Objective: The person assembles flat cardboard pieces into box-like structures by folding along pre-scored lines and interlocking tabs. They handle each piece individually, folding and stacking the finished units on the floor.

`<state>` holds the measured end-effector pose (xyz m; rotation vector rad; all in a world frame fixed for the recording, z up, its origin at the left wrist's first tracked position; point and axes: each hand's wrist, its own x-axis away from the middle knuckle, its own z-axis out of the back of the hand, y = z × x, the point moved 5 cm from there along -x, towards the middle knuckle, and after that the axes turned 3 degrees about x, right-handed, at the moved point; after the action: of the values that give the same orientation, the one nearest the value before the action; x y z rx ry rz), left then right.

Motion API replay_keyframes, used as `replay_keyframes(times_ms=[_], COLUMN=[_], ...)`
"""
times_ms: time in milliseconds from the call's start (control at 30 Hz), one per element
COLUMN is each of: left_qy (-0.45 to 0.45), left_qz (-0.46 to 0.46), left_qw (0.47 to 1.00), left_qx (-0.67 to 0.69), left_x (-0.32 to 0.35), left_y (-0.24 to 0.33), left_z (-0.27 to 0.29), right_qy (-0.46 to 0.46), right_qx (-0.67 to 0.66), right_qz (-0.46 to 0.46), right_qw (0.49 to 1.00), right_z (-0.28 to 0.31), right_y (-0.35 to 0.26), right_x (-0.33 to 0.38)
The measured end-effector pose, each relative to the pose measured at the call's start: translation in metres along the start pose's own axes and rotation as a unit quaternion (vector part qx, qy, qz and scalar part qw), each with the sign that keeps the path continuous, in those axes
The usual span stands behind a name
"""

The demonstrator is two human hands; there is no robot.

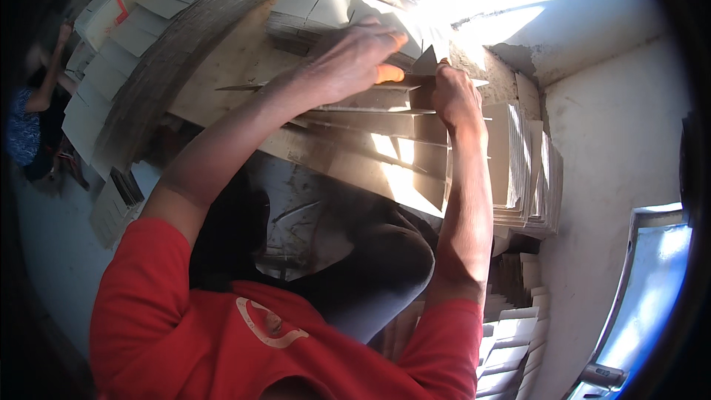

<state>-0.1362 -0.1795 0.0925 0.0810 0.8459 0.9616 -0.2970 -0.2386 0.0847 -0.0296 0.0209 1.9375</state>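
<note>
In front of me stands a partly interlocked cardboard divider, its long strips standing on edge and fanning towards me with crosswise pieces between them. Above its far strips is my left hand, orange covers on thumb and a fingertip. These digits are spread apart, with nothing visible between them, and the thumb is close to a strip. My right hand is closed at the divider's far right corner, pinching a cardboard strip; an orange cover shows at its fingertip. The exact grip is partly hidden by the hand's back.
A stack of slotted cardboard sheets lies beyond the divider. More cardboard stacks stand at right by the wall, and others lower right. Left, a long curved row of cardboard pieces borders the table. Another person is at far left.
</note>
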Motion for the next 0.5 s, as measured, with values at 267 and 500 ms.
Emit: replay_keyframes(times_ms=[267,500], left_qy=[-0.124,-0.215], left_qz=[0.144,0.139], left_qw=[0.979,0.947], left_qx=[-0.074,-0.192], left_x=[0.070,0.094], left_y=[-0.035,-0.062], left_z=[0.011,-0.019], right_qy=[-0.023,0.373], right_qx=[-0.621,-0.012], right_qz=[-0.208,-0.068], right_qw=[0.756,0.925], right_z=[-0.081,-0.037], right_y=[0.052,0.099], right_x=[-0.007,0.109])
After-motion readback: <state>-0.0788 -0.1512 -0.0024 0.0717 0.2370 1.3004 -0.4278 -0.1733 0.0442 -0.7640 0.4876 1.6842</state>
